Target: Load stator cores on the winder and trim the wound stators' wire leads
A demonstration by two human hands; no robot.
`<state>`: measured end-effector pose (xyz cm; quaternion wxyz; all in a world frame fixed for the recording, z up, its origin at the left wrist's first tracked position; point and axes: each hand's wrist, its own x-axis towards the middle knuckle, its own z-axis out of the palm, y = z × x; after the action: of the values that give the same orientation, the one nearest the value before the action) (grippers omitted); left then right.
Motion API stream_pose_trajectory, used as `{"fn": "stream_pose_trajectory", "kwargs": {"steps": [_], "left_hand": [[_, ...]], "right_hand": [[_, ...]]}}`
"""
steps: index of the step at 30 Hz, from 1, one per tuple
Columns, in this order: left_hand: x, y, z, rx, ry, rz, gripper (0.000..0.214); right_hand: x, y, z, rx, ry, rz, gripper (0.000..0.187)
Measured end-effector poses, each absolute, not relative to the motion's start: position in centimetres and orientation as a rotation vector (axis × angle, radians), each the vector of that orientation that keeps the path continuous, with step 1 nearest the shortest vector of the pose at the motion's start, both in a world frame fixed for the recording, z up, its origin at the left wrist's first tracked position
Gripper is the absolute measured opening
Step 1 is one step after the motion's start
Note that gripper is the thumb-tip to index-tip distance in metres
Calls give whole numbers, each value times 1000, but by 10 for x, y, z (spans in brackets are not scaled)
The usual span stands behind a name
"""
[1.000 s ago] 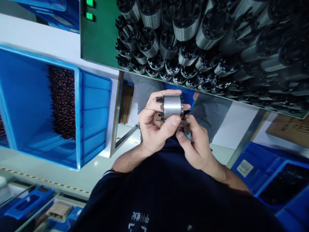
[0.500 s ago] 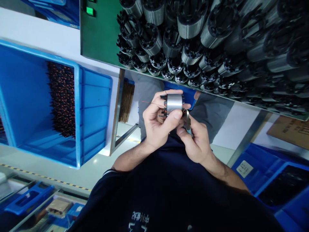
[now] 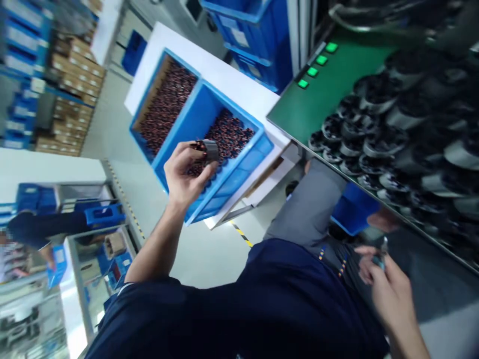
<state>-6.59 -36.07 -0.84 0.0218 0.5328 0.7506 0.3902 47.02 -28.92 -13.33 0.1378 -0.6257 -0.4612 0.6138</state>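
I can read no text, brand or number. Relative to the green table: to its left, on the upper blue crate, I note a pale label, too blurred to read; black-and-yellow floor tape lies lower left.

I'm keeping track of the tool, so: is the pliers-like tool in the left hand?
No, the left hand holds the silver cylindrical part, while the pliers-like tool is in the right hand.
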Motion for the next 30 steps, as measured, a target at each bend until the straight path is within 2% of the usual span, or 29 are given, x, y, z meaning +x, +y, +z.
{"fn": "stream_pose_trajectory", "kwargs": {"steps": [3,6,8,12,16,20,25,28,30], "left_hand": [[-119,-376,-15,1763,2415,603,33],[-141,-380,-51,1699,2297,-9,35],[-146,-377,-79,1682,2229,-177,31],[-149,-363,-117,1679,2214,-226,27],[-151,-350,-126,1646,2295,-240,30],[-148,-347,-121,1631,2319,-246,34],[-147,-348,-108,1612,2370,-188,55],[-141,-336,-95,1601,2419,-81,55],[-129,-322,-85,1611,2427,57,52]], "right_hand": [[468,-283,-137,-1866,-1485,1789,43],[454,-275,-129,-1940,-1656,1798,64],[441,-273,-121,-1969,-1755,1746,70],[430,-275,-118,-1933,-1820,1717,73],[439,-281,-133,-1903,-1818,1776,74],[440,-288,-144,-1901,-1810,1850,78],[430,-300,-146,-1813,-1898,1837,82],[424,-303,-137,-1717,-1966,1869,86],[421,-301,-121,-1591,-2044,1919,96]]}}
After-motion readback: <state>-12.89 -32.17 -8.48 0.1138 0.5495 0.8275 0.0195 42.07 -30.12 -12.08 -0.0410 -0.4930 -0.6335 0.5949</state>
